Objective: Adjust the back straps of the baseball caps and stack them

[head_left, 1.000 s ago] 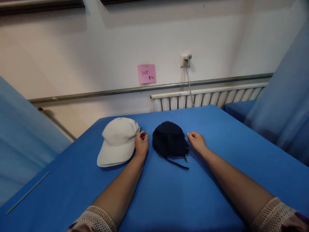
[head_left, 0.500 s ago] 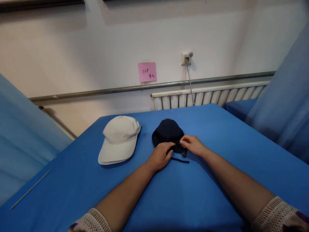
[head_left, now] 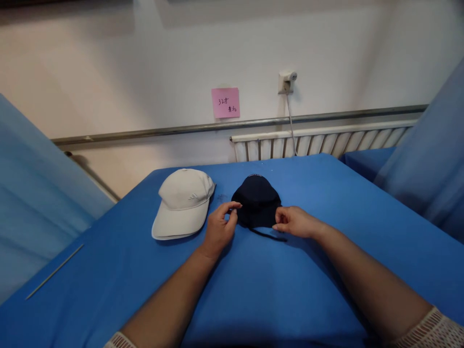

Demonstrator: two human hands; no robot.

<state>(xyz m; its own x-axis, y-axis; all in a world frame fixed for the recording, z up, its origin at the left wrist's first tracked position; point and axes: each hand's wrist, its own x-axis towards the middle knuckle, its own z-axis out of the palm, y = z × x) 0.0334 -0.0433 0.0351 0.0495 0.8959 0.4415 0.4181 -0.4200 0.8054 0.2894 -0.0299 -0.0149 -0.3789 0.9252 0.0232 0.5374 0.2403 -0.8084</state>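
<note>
A black hat (head_left: 255, 195) lies on the blue-covered table in front of me. From its near edge a thin black strap (head_left: 267, 235) trails onto the cloth. My right hand (head_left: 294, 221) has its thumb and index finger pinched at the hat's near right edge. At the near left side, my left hand (head_left: 220, 227) is open, thumb and fingers apart, with the fingertips close to the brim; whether they touch it I cannot tell. Left of that hand sits a white cap (head_left: 185, 198), its visor pointing toward me.
A thin stick (head_left: 54, 271) lies on the blue tablecloth (head_left: 119, 285) at the left. Behind stand a wall with a metal rail (head_left: 174, 130), a pink note (head_left: 225, 103), a socket (head_left: 287, 83) and a radiator (head_left: 315, 145). Blue curtains (head_left: 36, 193) hang on both sides.
My left hand has lifted off the middle of the black hat and moved left to its side. The right hand has shifted slightly toward me at the edge, and the shiny piece there is now hidden.
</note>
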